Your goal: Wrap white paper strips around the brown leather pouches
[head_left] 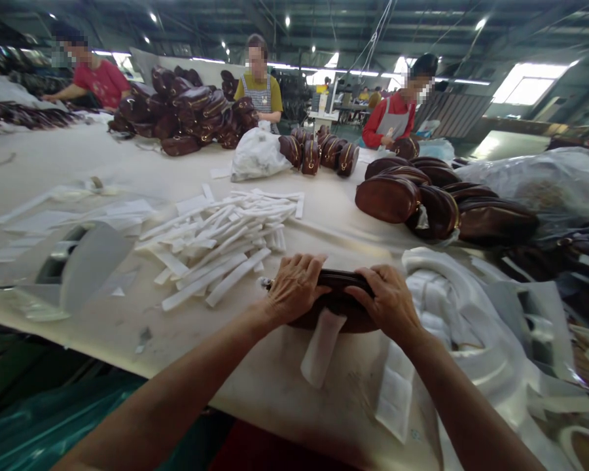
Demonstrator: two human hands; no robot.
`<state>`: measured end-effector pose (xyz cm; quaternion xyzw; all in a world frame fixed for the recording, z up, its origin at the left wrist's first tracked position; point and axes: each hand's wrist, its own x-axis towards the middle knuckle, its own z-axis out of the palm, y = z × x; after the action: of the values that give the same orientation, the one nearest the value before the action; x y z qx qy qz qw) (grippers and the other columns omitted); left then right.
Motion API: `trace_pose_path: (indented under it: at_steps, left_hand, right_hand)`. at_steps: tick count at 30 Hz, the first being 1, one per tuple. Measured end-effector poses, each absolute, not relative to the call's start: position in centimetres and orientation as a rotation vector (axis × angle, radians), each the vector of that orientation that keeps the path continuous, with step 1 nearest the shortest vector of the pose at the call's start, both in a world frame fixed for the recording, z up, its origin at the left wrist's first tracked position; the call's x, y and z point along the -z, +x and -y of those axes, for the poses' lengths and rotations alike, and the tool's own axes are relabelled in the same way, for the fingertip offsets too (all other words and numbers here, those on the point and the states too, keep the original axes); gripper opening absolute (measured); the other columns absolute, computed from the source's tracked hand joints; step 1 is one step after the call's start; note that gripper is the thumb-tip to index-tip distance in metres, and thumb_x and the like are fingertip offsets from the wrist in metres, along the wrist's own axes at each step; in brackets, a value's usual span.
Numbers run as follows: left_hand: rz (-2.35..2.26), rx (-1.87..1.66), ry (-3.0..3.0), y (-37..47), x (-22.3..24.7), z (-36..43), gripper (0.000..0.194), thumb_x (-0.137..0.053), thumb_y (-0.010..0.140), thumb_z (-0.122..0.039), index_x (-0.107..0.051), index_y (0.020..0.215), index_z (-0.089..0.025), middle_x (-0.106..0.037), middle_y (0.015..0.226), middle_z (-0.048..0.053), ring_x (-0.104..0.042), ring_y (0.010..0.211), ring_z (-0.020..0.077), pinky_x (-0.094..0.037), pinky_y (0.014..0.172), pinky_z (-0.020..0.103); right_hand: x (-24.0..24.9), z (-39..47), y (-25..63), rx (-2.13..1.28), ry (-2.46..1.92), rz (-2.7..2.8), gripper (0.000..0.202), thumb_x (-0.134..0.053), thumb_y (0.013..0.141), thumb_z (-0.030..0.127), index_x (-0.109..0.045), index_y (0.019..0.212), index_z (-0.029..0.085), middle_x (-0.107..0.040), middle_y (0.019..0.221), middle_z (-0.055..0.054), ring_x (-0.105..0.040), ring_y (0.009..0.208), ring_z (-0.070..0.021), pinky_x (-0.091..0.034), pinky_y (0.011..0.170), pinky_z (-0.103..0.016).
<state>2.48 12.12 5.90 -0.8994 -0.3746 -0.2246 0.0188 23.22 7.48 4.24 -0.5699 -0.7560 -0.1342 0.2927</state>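
A dark brown leather bag (341, 320) lies at the near side of the table, held from both ends. My left hand (297, 286) grips its left end, fingers over the top edge and thumb on the near face. On the other end, my right hand (387, 297) has its fingers curled over the same edge, thumb pressed inward. A white foam strip (322, 347) hangs from the bag's near side onto the table. Just beyond my left hand, a small wrapped fitting (265, 282) sticks out from the bag's left end.
White strips (226, 242) are heaped beyond my left hand. A tape dispenser (61, 261) stands farther left. Finished-looking brown bags (392, 196) pile up at the right, near a roll of white foam sheet (476, 366). Several people work across the table (177, 173).
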Motion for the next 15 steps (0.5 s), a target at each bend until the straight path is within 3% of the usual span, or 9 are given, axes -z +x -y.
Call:
trace_pose_path:
  at_steps: [2, 5, 7, 12, 15]
  left_hand:
    - [1.162, 0.59, -2.824, 2.5, -6.0, -12.3, 0.034, -0.062, 0.084, -0.037, -0.05, 0.108, -0.015, -0.055, 0.105, 0.009, -0.05, 0.097, 0.0261, -0.041, 0.08, 0.038]
    - [1.155, 0.478, -2.834, 2.8, -6.4, -12.5, 0.03, -0.058, 0.086, -0.041, -0.053, 0.097, -0.014, -0.056, 0.097, 0.009, -0.052, 0.091, 0.0249, -0.042, 0.077, 0.036]
    - [1.123, 0.447, -2.834, 2.9, -6.9, -12.4, 0.032, -0.055, 0.087, -0.044, -0.053, 0.095, -0.013, -0.057, 0.09, 0.008, -0.054, 0.086, 0.0238, -0.042, 0.075, 0.035]
    - [1.015, 0.544, -2.777, 2.0, -8.1, -10.8, 0.034, -0.047, 0.091, -0.046, -0.051, 0.096, -0.013, -0.058, 0.089, 0.008, -0.055, 0.083, 0.0247, -0.043, 0.072, 0.037]
    - [0.96, 0.474, -2.808, 1.5, -8.0, -9.9, 0.026, -0.048, 0.092, -0.037, -0.05, 0.096, -0.012, -0.059, 0.088, 0.009, -0.056, 0.078, 0.0244, -0.042, 0.068, 0.037]
  right_hand:
    - [-4.1, -7.8, 23.1, 0.396, -1.509, 2.014, 0.052, -0.037, 0.088, 0.061, -0.061, 0.095, 0.016, -0.062, 0.093, -0.014, -0.058, 0.089, -0.0271, -0.047, 0.078, -0.041]
    - [-4.0, -8.2, 23.4, 0.346, -1.449, 2.055, 0.05, -0.034, 0.09, 0.059, -0.059, 0.092, 0.016, -0.064, 0.082, -0.01, -0.06, 0.075, -0.0228, -0.048, 0.068, -0.035]
    - [-4.3, -8.3, 23.7, 0.332, -1.39, 2.088, 0.046, -0.035, 0.09, 0.057, -0.058, 0.092, 0.017, -0.065, 0.077, -0.007, -0.06, 0.069, -0.0209, -0.048, 0.064, -0.033]
    - [-4.6, -7.1, 22.8, 0.4, -1.249, 2.117, 0.031, -0.048, 0.09, 0.045, -0.058, 0.1, 0.017, -0.066, 0.084, -0.008, -0.062, 0.075, -0.0207, -0.049, 0.07, -0.032]
    - [-4.3, -6.1, 22.0, 0.325, -1.239, 2.114, 0.028, -0.047, 0.09, 0.044, -0.059, 0.096, 0.019, -0.066, 0.078, -0.006, -0.061, 0.07, -0.02, -0.05, 0.066, -0.031]
